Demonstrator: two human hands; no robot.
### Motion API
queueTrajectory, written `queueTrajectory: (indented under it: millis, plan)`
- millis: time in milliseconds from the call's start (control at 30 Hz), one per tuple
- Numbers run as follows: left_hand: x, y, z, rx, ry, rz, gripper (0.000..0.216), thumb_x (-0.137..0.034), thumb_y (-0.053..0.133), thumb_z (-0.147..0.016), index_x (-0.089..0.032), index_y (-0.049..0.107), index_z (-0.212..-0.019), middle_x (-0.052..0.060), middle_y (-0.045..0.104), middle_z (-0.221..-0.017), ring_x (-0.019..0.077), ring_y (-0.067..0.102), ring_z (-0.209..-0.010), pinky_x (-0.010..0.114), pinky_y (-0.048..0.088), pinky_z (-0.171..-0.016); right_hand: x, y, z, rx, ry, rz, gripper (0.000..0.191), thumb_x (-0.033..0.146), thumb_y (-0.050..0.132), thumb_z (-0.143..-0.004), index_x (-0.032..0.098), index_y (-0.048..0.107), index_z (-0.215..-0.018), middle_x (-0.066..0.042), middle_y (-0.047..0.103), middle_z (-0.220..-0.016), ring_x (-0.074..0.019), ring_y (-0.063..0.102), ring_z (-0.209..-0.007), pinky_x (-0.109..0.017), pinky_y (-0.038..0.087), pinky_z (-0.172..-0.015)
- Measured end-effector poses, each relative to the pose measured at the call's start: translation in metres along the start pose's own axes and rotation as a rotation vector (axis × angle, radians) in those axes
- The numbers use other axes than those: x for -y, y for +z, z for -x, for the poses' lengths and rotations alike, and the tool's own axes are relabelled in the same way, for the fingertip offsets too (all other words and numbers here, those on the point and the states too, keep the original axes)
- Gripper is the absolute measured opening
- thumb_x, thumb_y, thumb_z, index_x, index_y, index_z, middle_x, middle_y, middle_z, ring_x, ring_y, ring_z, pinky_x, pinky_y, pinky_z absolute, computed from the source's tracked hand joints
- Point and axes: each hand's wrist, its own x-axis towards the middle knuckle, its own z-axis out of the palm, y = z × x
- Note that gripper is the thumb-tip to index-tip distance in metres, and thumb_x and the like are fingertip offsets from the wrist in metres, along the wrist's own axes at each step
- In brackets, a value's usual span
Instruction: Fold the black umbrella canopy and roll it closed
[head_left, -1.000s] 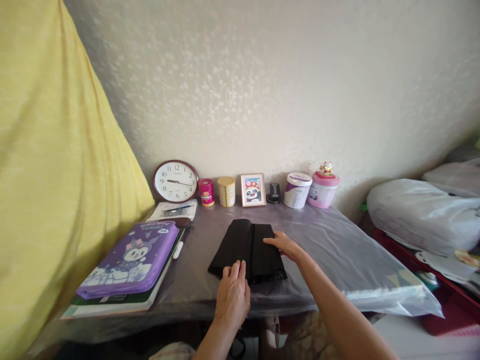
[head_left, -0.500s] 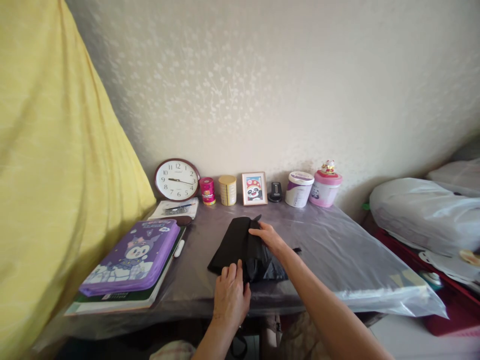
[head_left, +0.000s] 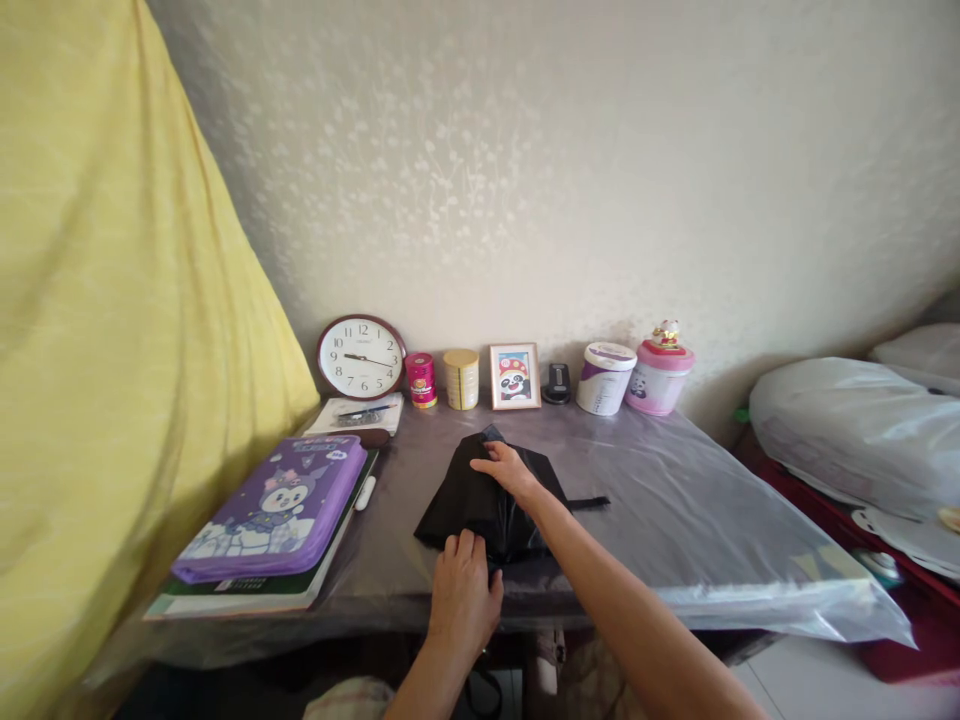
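A folded black cloth [head_left: 469,500] lies on the plastic-covered table [head_left: 660,500], near its front edge. My left hand [head_left: 463,593] rests flat on the cloth's near end, fingers stretched out together. My right hand [head_left: 508,467] lies on the far part of the cloth, fingers extended leftward, pressing a fold over. A thin black strap [head_left: 589,502] sticks out from the cloth to the right.
A purple cartoon case [head_left: 277,505] lies on a book at the left. Along the wall stand a clock [head_left: 361,357], a red tin [head_left: 421,380], a yellow tin [head_left: 461,379], a framed picture [head_left: 514,376], a white tub [head_left: 604,378] and a pink jar [head_left: 660,377]. A yellow curtain [head_left: 112,350] hangs left; bagged bundles [head_left: 855,430] lie right.
My right hand has moved from the cloth's right edge leftward across it, carrying the right flap over. The cloth is narrower now, and a strap has come out on the right.
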Motion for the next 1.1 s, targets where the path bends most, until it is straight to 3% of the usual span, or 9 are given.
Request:
queueTrajectory:
  millis: [233, 400, 533, 667, 733, 867, 1100]
  plan:
    - [0.004, 0.002, 0.001, -0.02, -0.002, 0.001, 0.029, -0.025, 0.055, -0.078, -0.013, 0.059, -0.103, 0.008, 0.059, -0.101, 0.025, 0.051, -0.095, 0.036, 0.041, -0.083, -0.003, 0.005, -0.004, -0.011, -0.022, 0.211, 0.044, 0.027, 0.069, -0.067, 0.013, 0.059, -0.107, -0.007, 0.068, -0.094, -0.0212, 0.062, -0.092, -0.032, 0.048, -0.082]
    - [0.008, 0.008, 0.004, -0.096, 0.008, -0.04, 0.033, -0.024, 0.052, -0.08, -0.011, 0.056, -0.11, 0.009, 0.06, -0.102, 0.0246, 0.053, -0.094, 0.035, 0.042, -0.082, -0.004, 0.007, -0.005, 0.051, -0.081, 0.362, 0.033, 0.038, 0.059, -0.077, 0.014, 0.062, -0.1, -0.002, 0.071, -0.073, -0.0187, 0.062, -0.086, -0.03, 0.044, -0.081]
    - [0.009, 0.0, 0.004, -0.152, -0.01, -0.038, 0.025, -0.021, 0.048, -0.083, -0.012, 0.056, -0.105, 0.008, 0.06, -0.092, 0.023, 0.055, -0.089, 0.035, 0.043, -0.078, -0.008, 0.01, -0.009, 0.127, -0.105, 0.442, 0.025, 0.025, 0.058, -0.077, 0.016, 0.061, -0.101, 0.001, 0.071, -0.068, -0.0152, 0.062, -0.073, -0.025, 0.044, -0.068]
    - [0.003, -0.016, 0.0, -0.214, 0.019, -0.015, 0.016, -0.017, 0.041, -0.085, -0.018, 0.058, -0.084, 0.005, 0.057, -0.082, 0.0199, 0.055, -0.081, 0.033, 0.043, -0.074, -0.013, 0.01, -0.013, 0.167, -0.135, 0.502, 0.034, 0.013, 0.056, -0.074, 0.018, 0.06, -0.107, 0.003, 0.071, -0.068, -0.0137, 0.062, -0.07, -0.024, 0.044, -0.066]
    - [0.0, -0.017, -0.002, -0.231, 0.112, 0.009, 0.021, -0.017, 0.038, -0.087, -0.019, 0.059, -0.085, 0.005, 0.059, -0.089, 0.0198, 0.055, -0.086, 0.034, 0.043, -0.078, -0.013, 0.009, -0.014, 0.178, -0.153, 0.528, 0.037, 0.012, 0.055, -0.073, 0.018, 0.059, -0.109, 0.002, 0.071, -0.07, -0.0141, 0.063, -0.071, -0.024, 0.044, -0.067]
    - [-0.002, 0.0, -0.007, -0.242, 0.264, 0.029, 0.034, -0.018, 0.041, -0.086, -0.018, 0.054, -0.117, 0.007, 0.054, -0.126, 0.0223, 0.048, -0.113, 0.04, 0.038, -0.097, -0.013, 0.008, -0.012, 0.192, -0.182, 0.572, 0.039, 0.011, 0.053, -0.073, 0.017, 0.06, -0.111, 0.001, 0.072, -0.073, -0.0148, 0.063, -0.073, -0.025, 0.045, -0.068]
    - [0.005, 0.027, -0.01, -0.202, 0.233, -0.052, 0.046, -0.025, 0.041, -0.087, -0.016, 0.043, -0.132, 0.007, 0.044, -0.139, 0.0245, 0.038, -0.128, 0.045, 0.033, -0.104, -0.015, 0.009, -0.008, 0.19, -0.256, 0.627, 0.029, 0.012, 0.049, -0.077, 0.018, 0.066, -0.1, -0.001, 0.072, -0.076, -0.0151, 0.066, -0.075, -0.025, 0.049, -0.07]
